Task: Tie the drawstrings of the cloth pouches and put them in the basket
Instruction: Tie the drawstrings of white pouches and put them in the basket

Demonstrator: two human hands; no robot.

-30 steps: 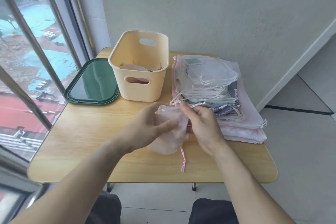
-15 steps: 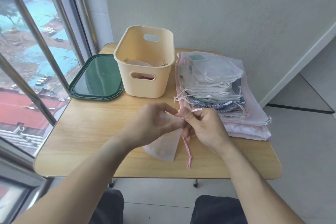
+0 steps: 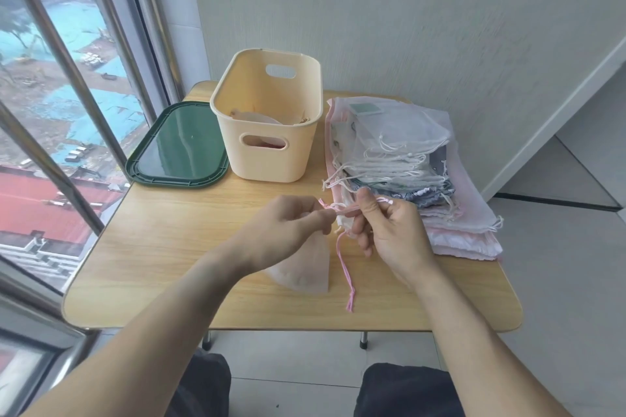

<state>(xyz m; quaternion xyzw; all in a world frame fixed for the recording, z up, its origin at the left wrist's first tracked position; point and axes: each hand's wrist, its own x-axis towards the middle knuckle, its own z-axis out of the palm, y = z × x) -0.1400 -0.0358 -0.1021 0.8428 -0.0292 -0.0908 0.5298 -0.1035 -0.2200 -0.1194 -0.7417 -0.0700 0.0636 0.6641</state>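
Both hands pinch the pink drawstring (image 3: 345,261) of a pouch (image 3: 305,267) near the table's (image 3: 169,247) front edge; the left hand (image 3: 288,230) and right hand (image 3: 389,234) could let the half-formed knot slip, or snag the stack (image 3: 406,159) beside it, well short of the basket (image 3: 267,118).

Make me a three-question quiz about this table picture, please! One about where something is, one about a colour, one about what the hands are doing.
1. Where is the dark green plastic lid?
A. left of the cream plastic basket
B. inside it
C. on the pouch pile

2. What colour is the thin cloth drawstring?
A. blue
B. pink
C. black

3. What are the hands doing?
A. lying flat
B. both pinching the drawstring
C. lifting the basket

Answers: 1 A, the lid lies on the wooden table beside the basket. 2 B, its dangling end is pink. 3 B, the left hand and right hand have a grip on it above the sheer pale pouch.
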